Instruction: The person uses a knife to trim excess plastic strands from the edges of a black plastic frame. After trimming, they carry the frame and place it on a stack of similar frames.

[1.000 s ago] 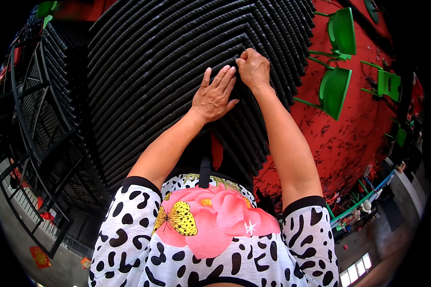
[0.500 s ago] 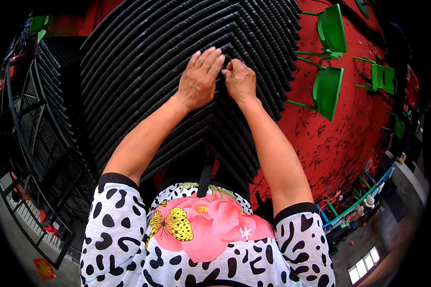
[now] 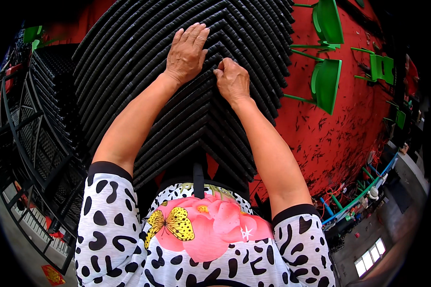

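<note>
A large stack of black angled bars (image 3: 143,91), each seemingly wrapped in shiny strip, fills the space before me, their corners lined up in a row. On the bars left of the corners, my left hand (image 3: 186,55) lies flat with fingers stretched out and nothing in it. Just right of the corner line, my right hand (image 3: 233,80) rests low on the stack with fingers curled and thumb and forefinger pinched together. Whatever is in that pinch, if anything, is hidden.
Green chairs (image 3: 326,86) stand to the right on a red floor covering (image 3: 316,148) strewn with dark scraps. Black metal frames (image 3: 38,124) stand close on my left. Blue and green tubes (image 3: 354,205) and cords lie at the lower right.
My left hand has slid forward and slightly left along the bars, away from my right hand. The right hand has shifted a little left, its fingers still curled.
</note>
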Demonstrator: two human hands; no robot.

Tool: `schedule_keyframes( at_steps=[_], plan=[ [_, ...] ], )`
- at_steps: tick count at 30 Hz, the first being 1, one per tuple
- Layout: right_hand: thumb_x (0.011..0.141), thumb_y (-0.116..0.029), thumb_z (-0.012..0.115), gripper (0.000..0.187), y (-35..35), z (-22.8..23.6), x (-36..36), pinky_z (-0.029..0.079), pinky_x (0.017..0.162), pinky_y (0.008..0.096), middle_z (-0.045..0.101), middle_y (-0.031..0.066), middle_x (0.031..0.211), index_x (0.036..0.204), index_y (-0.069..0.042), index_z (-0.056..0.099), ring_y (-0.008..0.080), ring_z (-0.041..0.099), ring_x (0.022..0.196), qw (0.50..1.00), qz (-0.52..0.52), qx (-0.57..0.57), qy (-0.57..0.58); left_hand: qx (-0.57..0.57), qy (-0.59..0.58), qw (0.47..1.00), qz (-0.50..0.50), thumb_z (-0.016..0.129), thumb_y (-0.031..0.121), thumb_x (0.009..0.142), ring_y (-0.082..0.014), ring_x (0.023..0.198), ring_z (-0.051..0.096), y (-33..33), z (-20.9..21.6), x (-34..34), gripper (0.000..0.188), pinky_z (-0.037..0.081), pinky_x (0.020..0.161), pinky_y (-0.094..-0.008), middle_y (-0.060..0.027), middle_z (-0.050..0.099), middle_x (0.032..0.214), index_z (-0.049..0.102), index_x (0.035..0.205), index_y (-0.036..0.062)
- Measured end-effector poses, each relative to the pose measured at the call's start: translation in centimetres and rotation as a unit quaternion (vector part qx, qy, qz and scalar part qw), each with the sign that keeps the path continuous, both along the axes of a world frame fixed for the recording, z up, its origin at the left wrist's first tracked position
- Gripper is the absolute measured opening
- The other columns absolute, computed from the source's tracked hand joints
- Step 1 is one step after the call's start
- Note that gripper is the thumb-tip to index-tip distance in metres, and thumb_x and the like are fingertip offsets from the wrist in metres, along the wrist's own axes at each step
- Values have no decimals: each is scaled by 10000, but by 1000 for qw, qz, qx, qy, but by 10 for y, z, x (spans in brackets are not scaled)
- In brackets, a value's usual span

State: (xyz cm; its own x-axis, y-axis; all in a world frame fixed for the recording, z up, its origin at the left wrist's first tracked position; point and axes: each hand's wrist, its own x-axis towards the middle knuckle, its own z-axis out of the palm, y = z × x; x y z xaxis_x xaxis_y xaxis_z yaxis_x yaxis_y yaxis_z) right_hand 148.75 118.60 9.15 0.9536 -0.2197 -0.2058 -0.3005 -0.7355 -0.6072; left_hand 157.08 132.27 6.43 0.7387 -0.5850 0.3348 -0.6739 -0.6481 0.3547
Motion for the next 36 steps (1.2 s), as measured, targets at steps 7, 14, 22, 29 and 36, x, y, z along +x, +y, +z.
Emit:
schedule_keyframes(
  at_steps=[7,14,22,29,36],
  plan=[
    [774,-97,654,138,0,-3,0,474,740,427,621,173,818,802,-9,551,358,604,803,1000,7,1,-8,-5,-12,1000,-5,701,165,747,-258,1286,388,-13,4,8,607,255,1072,-434,-108,463,1336,452,1289,48],
    [767,-99,659,143,0,-4,0,475,732,426,619,167,809,802,-15,549,354,604,798,1000,4,-1,-19,-10,-31,999,8,727,207,725,-283,1268,397,-17,1,11,629,261,1066,-444,-127,477,1309,462,1272,42],
    [766,-102,661,143,0,-4,0,478,732,421,623,163,812,808,-16,555,352,606,795,1000,4,-2,-20,0,-33,999,13,730,233,728,-281,1272,390,-14,-1,15,635,260,1067,-444,-125,467,1319,466,1274,44],
    [778,-101,651,135,0,-5,-1,479,748,428,623,149,842,830,-31,548,347,607,825,1000,11,0,-9,-3,-32,999,13,732,268,724,-280,1280,381,-19,-2,16,650,252,1069,-449,-122,460,1328,467,1276,48],
    [768,-92,653,139,-1,-5,-1,477,732,420,626,162,822,827,-12,555,349,607,802,1000,8,1,-22,-3,-37,999,20,725,282,729,-277,1294,358,-29,-3,16,586,247,1063,-468,-106,435,1348,514,1241,91]
  ],
)
